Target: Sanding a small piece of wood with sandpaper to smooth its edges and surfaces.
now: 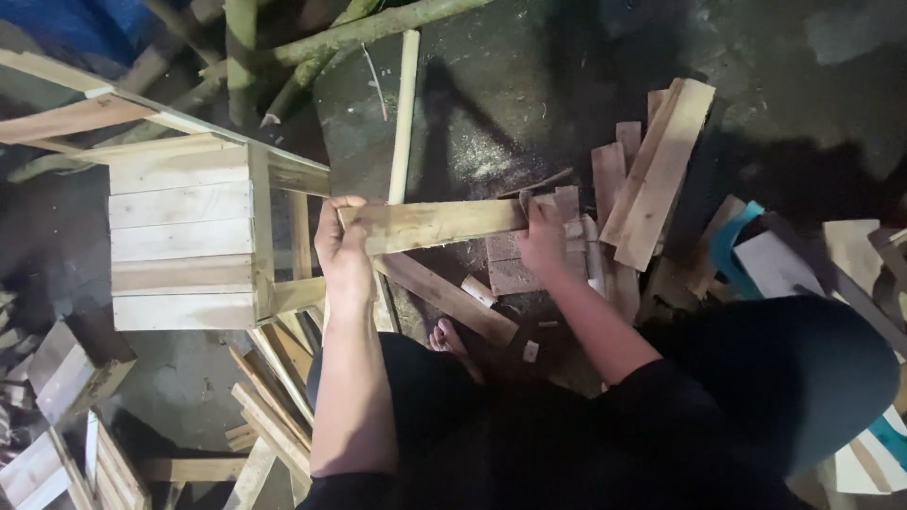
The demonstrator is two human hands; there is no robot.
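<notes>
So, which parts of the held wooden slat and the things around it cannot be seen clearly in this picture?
Head view only:
- Both ends of the slat: covered by the left hand and right hand.
- The foot below: partly hidden by the dark trouser leg.
- The slatted wooden crate: its inside is out of sight; its frame runs off the left edge.
- The scrap pile: lower pieces lost in shadow.

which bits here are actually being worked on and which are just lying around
In hand:
- wooden slat, held level at both ends
- left hand, grip closed on its left end
- right hand, grip closed on its right end
- slatted crate, just beside the slat's left end

Lying about:
- offcut pile
- thin stick
- green branches
- loose strips
</notes>
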